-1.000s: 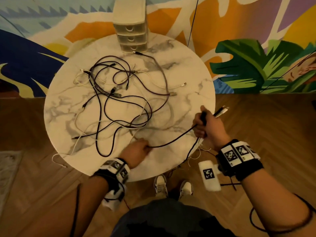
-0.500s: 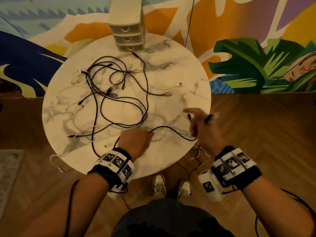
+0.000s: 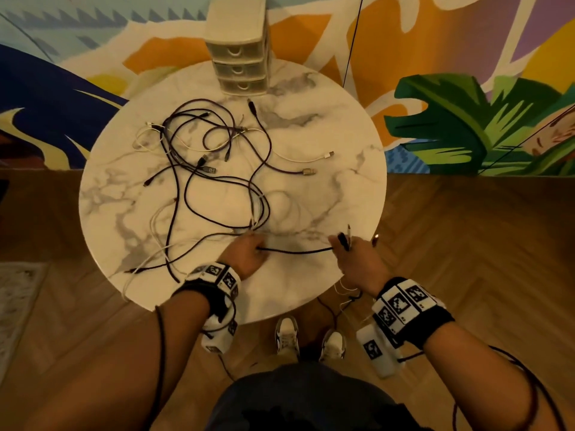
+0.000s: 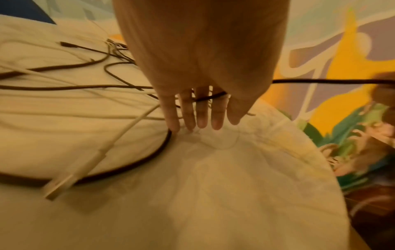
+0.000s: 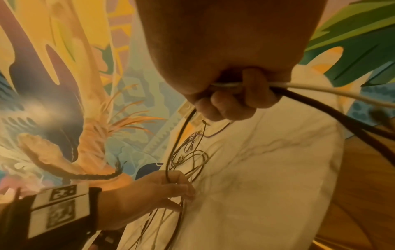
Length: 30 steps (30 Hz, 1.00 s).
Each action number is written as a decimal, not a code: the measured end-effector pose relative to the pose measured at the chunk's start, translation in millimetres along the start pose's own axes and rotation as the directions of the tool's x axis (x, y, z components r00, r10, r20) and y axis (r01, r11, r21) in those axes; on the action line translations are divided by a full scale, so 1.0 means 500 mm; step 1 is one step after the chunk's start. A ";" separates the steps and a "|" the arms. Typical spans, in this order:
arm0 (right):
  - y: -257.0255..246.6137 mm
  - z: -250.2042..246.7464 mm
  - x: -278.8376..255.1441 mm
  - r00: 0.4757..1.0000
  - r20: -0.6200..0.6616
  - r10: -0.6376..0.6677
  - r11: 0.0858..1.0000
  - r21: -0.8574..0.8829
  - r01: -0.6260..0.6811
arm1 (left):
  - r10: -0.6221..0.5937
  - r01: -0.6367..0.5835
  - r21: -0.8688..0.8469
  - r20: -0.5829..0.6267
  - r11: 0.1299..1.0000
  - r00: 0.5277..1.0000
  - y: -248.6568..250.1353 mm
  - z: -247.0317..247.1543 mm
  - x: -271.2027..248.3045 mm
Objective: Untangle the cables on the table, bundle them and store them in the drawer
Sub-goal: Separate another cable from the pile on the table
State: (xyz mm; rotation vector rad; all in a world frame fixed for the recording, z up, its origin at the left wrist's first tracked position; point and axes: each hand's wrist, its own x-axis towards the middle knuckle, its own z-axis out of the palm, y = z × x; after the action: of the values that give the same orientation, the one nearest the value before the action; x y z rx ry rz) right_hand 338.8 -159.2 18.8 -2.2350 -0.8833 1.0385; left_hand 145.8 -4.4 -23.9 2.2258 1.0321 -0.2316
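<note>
Several cables (image 3: 217, 169) are lying tangled across the round table (image 3: 357, 188), from about nine o'clock to the centre, with the drawer unit (image 3: 239, 57) standing at twelve o'clock. One black cable (image 3: 295, 251) is being stretched between the hands at six o'clock. It is being pinched by the left hand (image 3: 249, 255), whose fingers (image 4: 200, 116) are hanging fairly straight, while the right hand (image 3: 357, 262) is being kept curled around that cable and a white cable (image 5: 320, 91). These cables are judged light, limp and prone to snagging; hold is best being taken near the plugs, and strands are being best drawn slowly.
</note>
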 end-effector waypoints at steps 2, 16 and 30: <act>0.010 -0.007 0.002 1.000 -0.006 -0.009 1.000 -0.004 0.009 | -0.008 0.008 -0.008 -0.043 1.000 0.999 -0.015 -0.015 0.016; -0.001 0.012 0.024 0.999 0.053 0.000 0.999 0.032 -0.002 | -0.557 0.550 -0.179 -0.499 0.816 0.664 -0.225 -0.084 -0.121; -0.036 0.038 0.050 0.993 0.115 -0.002 1.000 0.025 -0.001 | -0.229 0.414 0.101 -0.704 0.905 0.672 -0.076 -0.259 -0.039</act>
State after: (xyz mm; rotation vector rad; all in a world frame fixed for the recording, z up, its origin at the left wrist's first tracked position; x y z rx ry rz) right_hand 329.8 -125.4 8.3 -2.1718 -0.9144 1.1821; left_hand 90.4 83.6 64.1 2.3875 1.9033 0.3706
